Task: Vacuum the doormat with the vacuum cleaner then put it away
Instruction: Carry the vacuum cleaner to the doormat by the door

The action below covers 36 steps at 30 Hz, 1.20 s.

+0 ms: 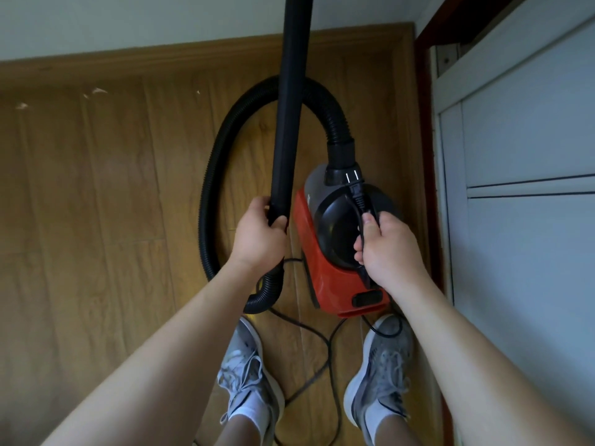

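Head view, frame centre: stiff wand point(288, 123) is clamped by left hand point(259, 235), limp plug cord point(359, 196) by right hand point(391, 249), perhaps together with the top handle of the weighty-looking canister point(322, 275), judged the best hold.

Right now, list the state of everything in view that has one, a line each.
left hand: grips the wand's lower end.
wand: held upright, top out of frame.
right hand: grips the plug over the vacuum body.
plug: unplugged, prongs bare.
cord: unwound, loose loops on the floor.
hose: attached to the vacuum body, curved in a loop.
vacuum body: under the right hand; lifted or resting, cannot tell.
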Motion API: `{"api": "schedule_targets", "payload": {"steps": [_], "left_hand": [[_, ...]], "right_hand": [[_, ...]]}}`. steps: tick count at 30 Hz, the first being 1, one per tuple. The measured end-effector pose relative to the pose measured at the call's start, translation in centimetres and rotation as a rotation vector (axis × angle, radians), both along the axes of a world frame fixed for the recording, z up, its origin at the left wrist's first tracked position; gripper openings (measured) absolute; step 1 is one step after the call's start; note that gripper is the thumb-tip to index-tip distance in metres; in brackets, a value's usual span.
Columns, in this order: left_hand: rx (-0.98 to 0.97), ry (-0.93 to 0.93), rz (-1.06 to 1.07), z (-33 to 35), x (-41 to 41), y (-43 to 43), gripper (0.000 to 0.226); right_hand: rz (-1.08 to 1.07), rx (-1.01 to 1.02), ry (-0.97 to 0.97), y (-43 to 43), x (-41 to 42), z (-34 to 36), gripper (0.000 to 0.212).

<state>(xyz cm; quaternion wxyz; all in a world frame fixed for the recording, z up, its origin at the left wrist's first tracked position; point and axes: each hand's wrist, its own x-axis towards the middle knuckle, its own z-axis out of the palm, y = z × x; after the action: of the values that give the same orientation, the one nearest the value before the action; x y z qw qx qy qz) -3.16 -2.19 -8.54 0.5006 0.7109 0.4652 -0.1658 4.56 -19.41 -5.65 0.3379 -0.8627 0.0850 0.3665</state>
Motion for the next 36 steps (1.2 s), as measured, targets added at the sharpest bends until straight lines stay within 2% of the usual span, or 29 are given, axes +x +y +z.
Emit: {"api": "schedule_targets", "payload": {"steps": [6,16,25,36], "left_hand": [[-0.046,-0.062,0.042,3.9,-0.9,0.3,0.042],[-0.047,-0.163,0.076,12.9,-2.2,1.3,0.038],[-0.042,-0.28,0.163,23.8,-3.3,3.8,0.037],[-0.052,-0.443,0.215,37.7,-3.6,6.6,0.031]], "right_hand": [[0.092,-0.001,-0.031,0.8,-0.7,2.2,0.03],[0.104,0.012,-0.062,2.3,-1.1,10.0,0.027],[0.049,0.08,-0.077,3.7,-1.4,20.5,0.03],[0.079,0.127,-0.196,6.2,-1.7,34.0,0.032]]}}
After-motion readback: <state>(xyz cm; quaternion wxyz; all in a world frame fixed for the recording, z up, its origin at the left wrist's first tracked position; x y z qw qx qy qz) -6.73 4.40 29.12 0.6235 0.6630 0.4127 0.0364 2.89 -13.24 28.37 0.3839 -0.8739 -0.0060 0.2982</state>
